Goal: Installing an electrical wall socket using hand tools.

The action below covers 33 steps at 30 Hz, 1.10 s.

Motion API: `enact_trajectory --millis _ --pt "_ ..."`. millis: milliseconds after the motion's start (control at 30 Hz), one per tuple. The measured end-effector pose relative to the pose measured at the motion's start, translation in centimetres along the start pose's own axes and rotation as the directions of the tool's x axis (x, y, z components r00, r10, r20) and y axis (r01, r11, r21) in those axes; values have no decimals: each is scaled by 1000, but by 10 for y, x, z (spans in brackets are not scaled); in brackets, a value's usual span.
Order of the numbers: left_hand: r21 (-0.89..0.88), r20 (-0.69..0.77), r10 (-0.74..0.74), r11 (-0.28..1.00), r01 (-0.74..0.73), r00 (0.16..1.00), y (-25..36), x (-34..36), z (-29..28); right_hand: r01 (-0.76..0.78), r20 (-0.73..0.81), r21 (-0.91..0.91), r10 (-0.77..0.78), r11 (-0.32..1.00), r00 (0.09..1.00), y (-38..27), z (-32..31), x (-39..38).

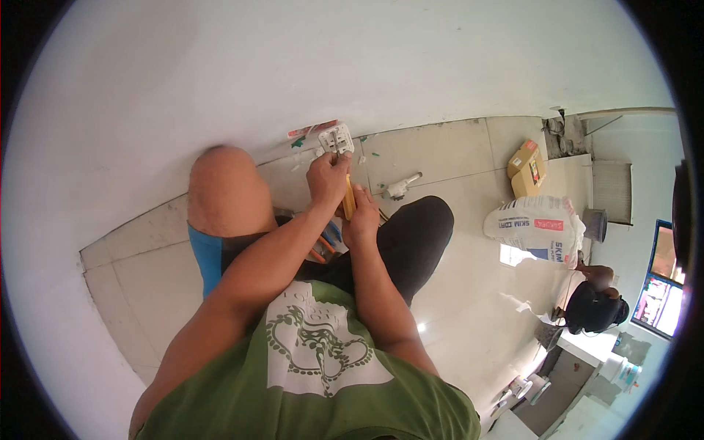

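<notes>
A white wall outlet plate (336, 137) is at the foot of the wall in front of me, beside a red-edged slot in the wall. My right hand (361, 220) is wrapped round the yellow handle of a screwdriver (349, 196). The thin shaft points up at the plate; the tip is too small to make out. Just below the plate, my left hand (328, 178) is closed, thumb and fingers pinched on the shaft near the plate's lower edge. Pliers with orange and blue handles (324, 246) lie between my legs, partly hidden by my forearms.
A white nozzle-shaped tool (401, 186) lies on the tiles beyond my right knee. Further right are a cardboard box (526, 169), a large white sack (535, 224) and a grey bucket (595, 224). Another person (595, 304) in dark clothing is at the far right.
</notes>
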<state>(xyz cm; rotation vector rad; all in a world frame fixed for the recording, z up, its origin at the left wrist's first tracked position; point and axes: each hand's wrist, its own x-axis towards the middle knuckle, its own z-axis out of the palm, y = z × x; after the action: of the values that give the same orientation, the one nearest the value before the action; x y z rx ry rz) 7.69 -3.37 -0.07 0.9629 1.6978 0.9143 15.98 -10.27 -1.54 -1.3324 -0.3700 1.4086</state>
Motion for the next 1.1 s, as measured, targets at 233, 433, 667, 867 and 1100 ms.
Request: enact_trajectory --millis 233,433,667,867,1100 --pt "-338 85 -138 928 159 987 0 4 6 -398 161 126 377 909 912 -14 -14 -24" --pt "-481 159 -161 849 219 974 5 2 12 390 42 -656 -485 646 874 -2 -1 -28" --pt "-487 222 -112 848 210 968 0 -1 11 -585 455 362 410 726 790 -18 -31 -13" --pt "-516 203 -168 819 251 965 -3 4 10 277 28 -748 -389 604 921 0 12 -29" --pt "-510 256 -178 810 289 950 -3 19 3 384 97 -814 -550 437 830 3 19 -21"
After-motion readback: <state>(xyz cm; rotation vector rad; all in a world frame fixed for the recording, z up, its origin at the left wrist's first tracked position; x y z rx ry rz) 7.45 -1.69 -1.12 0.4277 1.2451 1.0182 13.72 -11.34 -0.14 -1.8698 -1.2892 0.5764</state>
